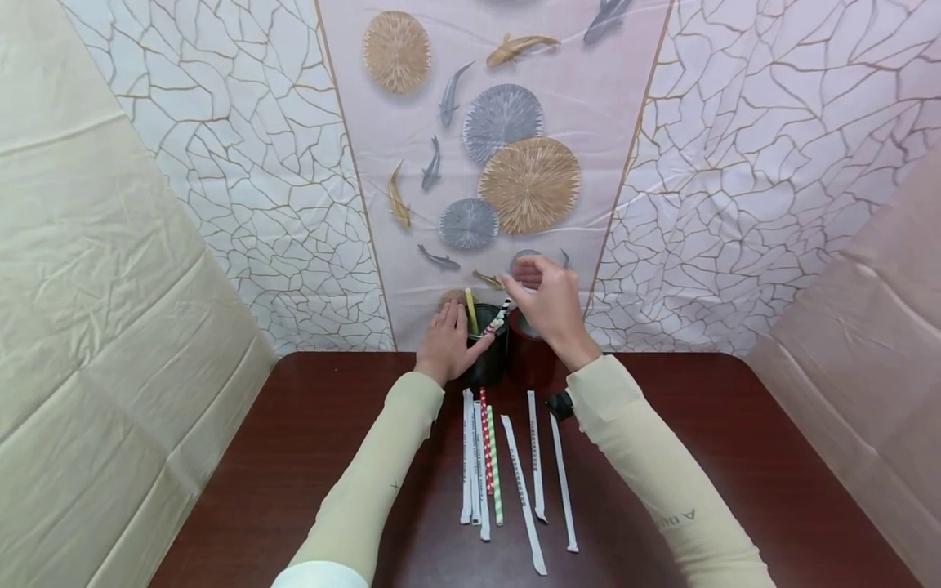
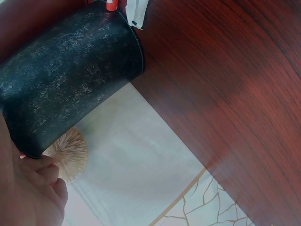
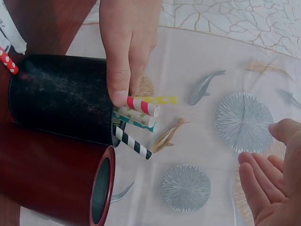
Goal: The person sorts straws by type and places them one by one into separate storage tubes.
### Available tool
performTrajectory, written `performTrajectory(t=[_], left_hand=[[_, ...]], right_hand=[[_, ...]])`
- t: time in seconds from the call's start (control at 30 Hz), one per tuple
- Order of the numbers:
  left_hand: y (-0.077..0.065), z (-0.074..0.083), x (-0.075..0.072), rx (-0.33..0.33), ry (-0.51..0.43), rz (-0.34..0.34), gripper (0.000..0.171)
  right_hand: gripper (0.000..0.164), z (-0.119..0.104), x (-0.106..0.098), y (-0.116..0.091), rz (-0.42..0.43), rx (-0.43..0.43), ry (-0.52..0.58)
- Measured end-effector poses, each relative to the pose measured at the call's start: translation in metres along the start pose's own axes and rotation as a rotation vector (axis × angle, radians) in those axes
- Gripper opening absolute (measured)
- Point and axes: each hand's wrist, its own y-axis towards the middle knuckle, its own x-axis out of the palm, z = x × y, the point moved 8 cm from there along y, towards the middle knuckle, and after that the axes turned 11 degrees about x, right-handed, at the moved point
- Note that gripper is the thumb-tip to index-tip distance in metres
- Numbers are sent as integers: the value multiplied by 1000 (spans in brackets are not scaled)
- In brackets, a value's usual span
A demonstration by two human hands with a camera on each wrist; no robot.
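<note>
A black cup (image 1: 486, 369) stands at the table's back edge, with several paper straws poking from its top. My left hand (image 1: 445, 341) grips its rim, the thumb next to the straws and the fingers at the left side. The right wrist view shows a red-and-white striped straw (image 3: 145, 107), a star-patterned straw (image 3: 135, 116), a black-and-white striped straw (image 3: 134, 142) and a yellow straw (image 3: 164, 100). My right hand (image 1: 551, 302) is raised above the dark red cup (image 1: 531, 363), fingers loosely bent, holding nothing. That red cup sits right beside the black one.
In front of the cups lie several white-wrapped straws (image 1: 524, 494), a red dotted straw (image 1: 487, 449) and a green striped straw (image 1: 495, 474). A small black object (image 1: 560, 406) shows by the right sleeve. A patterned cloth (image 1: 470, 163) hangs behind the table.
</note>
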Motion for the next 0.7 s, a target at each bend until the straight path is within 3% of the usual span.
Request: performTrajectory(t=[0.43,0.7], left_hand=[[-1,-1,1,9,21,10,97],[-1,1,-1,9,15,7,95]], right_hand=[[27,27,18,-35,-116,102,-122],[32,52,39,-63,-250,193,-163]])
